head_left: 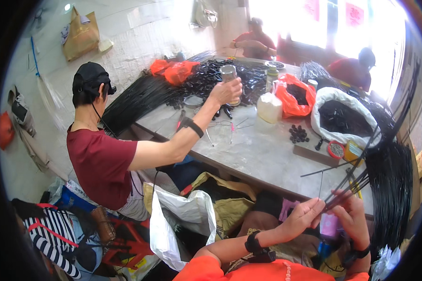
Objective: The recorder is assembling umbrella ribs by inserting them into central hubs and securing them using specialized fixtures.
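Left hand (304, 216) pinches a few thin black rods (356, 180) at their ends, and the right hand (353, 216) is closed around the same bunch, low beside the counter (258, 150). Only these few rods are gathered; a large black bundle (391, 187) hangs just beside them, so much work seems left.

Thin rods (356, 180): black. Worktop (262, 150): pale grey. White sack (330, 96) holds black parts. Orange bag (293, 96) holds dark parts. Co-worker's shirt (101, 164): dark red; cap (89, 75): black. Wearer's sleeves (211, 269): orange; wristbands (254, 243): black. Floor cloth (51, 236): navy-and-white striped.
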Demonstrator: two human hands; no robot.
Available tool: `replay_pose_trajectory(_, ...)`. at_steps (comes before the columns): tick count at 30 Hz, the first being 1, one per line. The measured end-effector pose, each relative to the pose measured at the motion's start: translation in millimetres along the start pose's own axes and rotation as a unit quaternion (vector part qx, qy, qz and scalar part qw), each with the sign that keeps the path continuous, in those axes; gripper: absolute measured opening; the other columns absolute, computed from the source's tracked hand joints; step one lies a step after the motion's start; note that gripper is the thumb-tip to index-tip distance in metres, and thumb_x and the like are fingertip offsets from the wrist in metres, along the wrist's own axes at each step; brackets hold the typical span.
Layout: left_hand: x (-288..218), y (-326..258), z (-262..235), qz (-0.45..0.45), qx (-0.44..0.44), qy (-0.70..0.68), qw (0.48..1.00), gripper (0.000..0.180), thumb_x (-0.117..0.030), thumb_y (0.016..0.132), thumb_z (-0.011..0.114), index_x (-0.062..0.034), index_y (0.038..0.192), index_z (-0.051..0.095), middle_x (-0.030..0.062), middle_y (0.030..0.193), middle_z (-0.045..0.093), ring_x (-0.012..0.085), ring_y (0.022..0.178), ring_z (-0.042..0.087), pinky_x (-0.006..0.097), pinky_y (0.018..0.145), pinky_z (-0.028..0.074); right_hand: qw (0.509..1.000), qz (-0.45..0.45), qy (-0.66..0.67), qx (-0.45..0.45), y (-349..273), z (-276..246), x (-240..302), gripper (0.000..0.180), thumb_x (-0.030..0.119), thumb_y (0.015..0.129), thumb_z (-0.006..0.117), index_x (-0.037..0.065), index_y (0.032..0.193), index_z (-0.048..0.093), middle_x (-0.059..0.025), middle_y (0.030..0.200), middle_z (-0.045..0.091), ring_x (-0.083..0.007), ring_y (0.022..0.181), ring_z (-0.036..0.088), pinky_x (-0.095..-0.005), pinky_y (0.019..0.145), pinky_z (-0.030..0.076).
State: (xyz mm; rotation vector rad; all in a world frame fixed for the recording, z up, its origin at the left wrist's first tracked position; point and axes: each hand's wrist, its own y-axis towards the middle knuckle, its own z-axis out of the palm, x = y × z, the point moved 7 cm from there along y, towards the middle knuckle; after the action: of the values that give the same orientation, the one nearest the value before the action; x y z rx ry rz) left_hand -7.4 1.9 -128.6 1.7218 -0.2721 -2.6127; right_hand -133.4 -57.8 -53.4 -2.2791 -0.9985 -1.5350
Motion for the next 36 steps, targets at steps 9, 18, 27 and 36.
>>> replay_pose_trajectory(9, -3.3, 13.7, -5.5, -0.007, -0.028, 0.03, 0.999, 0.039, -0.042, 0.108, 0.041, -0.0077, 0.096, 0.053, -0.0025, 0.066, 0.05, 0.0035, 0.061, 0.043, 0.022, 0.056, 0.033, 0.973, -0.036, 0.194, -0.123, 32.1, 4.9, -1.2, 0.025, 0.026, 0.104, 0.054, 0.001, 0.105, 0.058, -0.0083, 0.085, 0.065, -0.0139, 0.076, 0.064, -0.0273, 0.07, 0.053)
replay_pose_trajectory(18, 13.3, 40.1, 12.1, -0.083, 0.015, -0.091, 0.992, 0.048, -0.049, 0.107, 0.04, -0.0053, 0.112, 0.059, 0.0035, 0.069, 0.06, 0.0036, 0.05, 0.046, 0.018, 0.045, 0.032, 0.902, -0.099, 0.388, -0.16, 38.4, -2.9, -6.8, 0.024, 0.028, 0.108, 0.045, 0.006, 0.1, 0.048, -0.0077, 0.075, 0.056, -0.0148, 0.064, 0.056, -0.0303, 0.061, 0.048)
replay_pose_trajectory(27, 47.3, 64.9, -4.3, -0.096, 0.007, -0.105, 0.99, 0.031, -0.029, 0.103, 0.058, -0.0016, 0.118, 0.058, 0.004, 0.091, 0.066, 0.0077, 0.082, 0.061, 0.024, 0.073, 0.05, 0.888, -0.101, 0.415, -0.171, 34.8, -20.1, -22.9, 0.027, 0.032, 0.11, 0.039, 0.007, 0.1, 0.047, 0.0041, 0.064, 0.035, -0.0046, 0.048, 0.034, -0.0228, 0.045, 0.036)
replay_pose_trajectory(36, -20.6, 38.0, -52.0, 0.053, -0.245, 0.238, 0.938, 0.017, -0.003, 0.095, 0.064, -0.0008, 0.112, 0.061, 0.0073, 0.104, 0.066, 0.0105, 0.093, 0.063, 0.024, 0.081, 0.051, 0.864, -0.064, 0.41, -0.287, 39.9, -48.6, -36.2, 0.025, 0.031, 0.109, 0.042, 0.008, 0.107, 0.049, 0.002, 0.072, 0.041, -0.0039, 0.048, 0.036, -0.0196, 0.039, 0.034)
